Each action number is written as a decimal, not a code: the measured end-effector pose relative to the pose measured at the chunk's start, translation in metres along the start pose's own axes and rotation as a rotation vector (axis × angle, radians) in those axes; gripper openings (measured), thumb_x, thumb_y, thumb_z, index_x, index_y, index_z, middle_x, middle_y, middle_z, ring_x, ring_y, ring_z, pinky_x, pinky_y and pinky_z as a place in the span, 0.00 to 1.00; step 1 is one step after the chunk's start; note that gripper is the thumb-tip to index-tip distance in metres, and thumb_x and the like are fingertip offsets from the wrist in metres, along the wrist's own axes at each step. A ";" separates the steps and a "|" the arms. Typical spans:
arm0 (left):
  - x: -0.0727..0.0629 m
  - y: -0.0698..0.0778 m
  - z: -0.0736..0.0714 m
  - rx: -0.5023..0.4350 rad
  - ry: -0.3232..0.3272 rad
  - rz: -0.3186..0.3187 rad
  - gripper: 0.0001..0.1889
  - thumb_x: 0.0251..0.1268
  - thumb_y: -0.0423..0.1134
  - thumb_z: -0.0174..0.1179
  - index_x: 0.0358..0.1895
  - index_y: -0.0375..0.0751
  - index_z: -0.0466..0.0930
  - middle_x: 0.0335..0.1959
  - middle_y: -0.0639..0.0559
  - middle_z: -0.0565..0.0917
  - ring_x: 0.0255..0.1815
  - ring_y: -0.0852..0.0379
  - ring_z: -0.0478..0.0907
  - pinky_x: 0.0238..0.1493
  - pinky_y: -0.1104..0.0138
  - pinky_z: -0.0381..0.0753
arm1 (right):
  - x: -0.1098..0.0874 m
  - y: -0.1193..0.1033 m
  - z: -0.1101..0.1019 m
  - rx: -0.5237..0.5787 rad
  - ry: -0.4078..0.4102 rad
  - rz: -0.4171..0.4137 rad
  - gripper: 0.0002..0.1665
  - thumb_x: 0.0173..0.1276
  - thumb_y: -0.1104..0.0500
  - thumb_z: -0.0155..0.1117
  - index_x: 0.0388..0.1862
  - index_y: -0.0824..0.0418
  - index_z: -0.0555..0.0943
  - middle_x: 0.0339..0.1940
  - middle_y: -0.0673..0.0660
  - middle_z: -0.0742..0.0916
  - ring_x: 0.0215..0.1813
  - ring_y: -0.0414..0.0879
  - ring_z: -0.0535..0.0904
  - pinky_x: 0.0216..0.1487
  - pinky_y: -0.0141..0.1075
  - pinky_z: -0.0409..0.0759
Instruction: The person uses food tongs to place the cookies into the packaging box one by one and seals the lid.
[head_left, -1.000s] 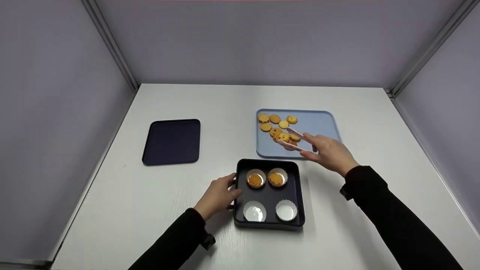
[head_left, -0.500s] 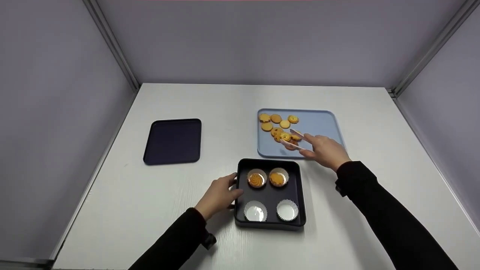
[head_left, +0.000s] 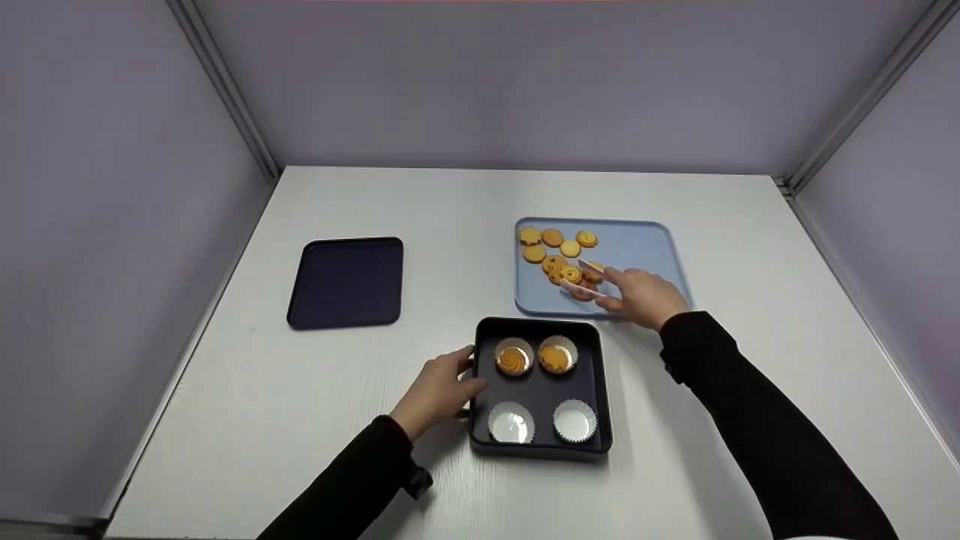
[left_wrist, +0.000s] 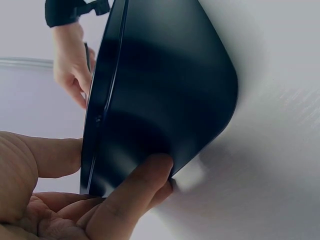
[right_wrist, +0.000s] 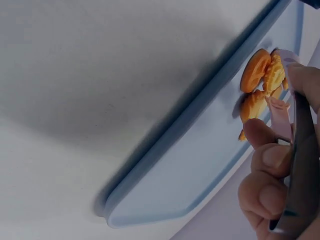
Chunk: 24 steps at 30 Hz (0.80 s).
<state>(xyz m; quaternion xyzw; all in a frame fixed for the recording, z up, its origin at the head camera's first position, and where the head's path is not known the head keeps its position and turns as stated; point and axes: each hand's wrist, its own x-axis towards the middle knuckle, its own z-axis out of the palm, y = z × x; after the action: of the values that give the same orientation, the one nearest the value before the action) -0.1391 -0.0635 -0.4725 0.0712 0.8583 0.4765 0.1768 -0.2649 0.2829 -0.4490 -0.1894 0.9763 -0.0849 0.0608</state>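
My left hand [head_left: 439, 390] grips the left wall of a black square baking pan [head_left: 536, 394]; in the left wrist view the thumb is at its rim and the fingers lie against its side [left_wrist: 170, 75]. Two white paper baking cups at the pan's far side hold a swirl cookie [head_left: 512, 361] and a scalloped cookie [head_left: 554, 358]. The near pair, a left cup [head_left: 511, 423] and a right cup [head_left: 575, 421], hold nothing. My right hand [head_left: 646, 296] holds tongs [right_wrist: 302, 170] with pink tips, spread around cookies [right_wrist: 255, 105] on a light blue tray [head_left: 637, 244].
Several more cookies [head_left: 551, 238] lie on the left part of the blue tray, behind the pan. A dark flat tray [head_left: 346, 283] is at the left of the white table [head_left: 247, 442]. Grey panels [head_left: 480, 82] enclose the back and sides.
My right wrist and forearm have swung left and the tong tips have shifted slightly right among the cookies. The left hand keeps its grip on the pan.
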 end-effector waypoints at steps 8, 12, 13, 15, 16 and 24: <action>0.000 0.000 0.000 -0.004 0.002 0.000 0.34 0.71 0.36 0.62 0.77 0.30 0.62 0.66 0.35 0.79 0.72 0.39 0.71 0.75 0.48 0.67 | 0.003 -0.003 0.002 -0.039 -0.015 -0.016 0.37 0.75 0.48 0.64 0.75 0.66 0.70 0.57 0.74 0.84 0.54 0.70 0.82 0.52 0.62 0.82; 0.000 0.000 0.000 0.005 0.008 0.001 0.34 0.71 0.36 0.63 0.76 0.30 0.63 0.66 0.36 0.79 0.71 0.40 0.71 0.75 0.48 0.67 | 0.004 -0.003 0.004 -0.007 0.001 -0.024 0.33 0.76 0.49 0.64 0.72 0.65 0.73 0.54 0.73 0.85 0.53 0.70 0.82 0.52 0.63 0.82; 0.000 0.000 0.000 0.005 0.007 0.000 0.34 0.71 0.36 0.63 0.76 0.30 0.63 0.66 0.36 0.79 0.71 0.40 0.71 0.75 0.48 0.67 | 0.004 -0.003 0.005 -0.001 0.007 -0.031 0.32 0.76 0.50 0.63 0.71 0.66 0.74 0.53 0.73 0.86 0.53 0.70 0.82 0.52 0.63 0.81; 0.000 0.000 0.000 0.010 0.006 -0.001 0.34 0.71 0.37 0.63 0.76 0.30 0.63 0.66 0.36 0.79 0.72 0.40 0.71 0.75 0.48 0.67 | 0.004 -0.002 0.006 0.005 0.022 -0.047 0.30 0.76 0.50 0.62 0.69 0.66 0.76 0.51 0.73 0.86 0.52 0.70 0.83 0.51 0.63 0.82; 0.000 0.000 0.000 0.010 0.005 -0.002 0.34 0.71 0.37 0.63 0.76 0.30 0.63 0.66 0.36 0.79 0.72 0.40 0.71 0.75 0.49 0.67 | 0.004 -0.001 0.007 0.007 0.028 -0.056 0.29 0.77 0.50 0.62 0.68 0.67 0.76 0.51 0.73 0.87 0.52 0.70 0.83 0.51 0.63 0.82; 0.000 0.000 0.001 -0.016 -0.014 -0.014 0.34 0.72 0.37 0.62 0.77 0.30 0.62 0.67 0.35 0.78 0.71 0.41 0.72 0.71 0.51 0.73 | -0.002 0.005 0.008 0.008 0.069 -0.076 0.28 0.77 0.52 0.62 0.69 0.67 0.76 0.52 0.72 0.87 0.53 0.70 0.83 0.53 0.64 0.81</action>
<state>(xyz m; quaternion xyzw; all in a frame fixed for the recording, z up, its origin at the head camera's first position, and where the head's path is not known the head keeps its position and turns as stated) -0.1383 -0.0630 -0.4729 0.0670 0.8537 0.4815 0.1868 -0.2639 0.2872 -0.4574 -0.2231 0.9696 -0.0976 0.0245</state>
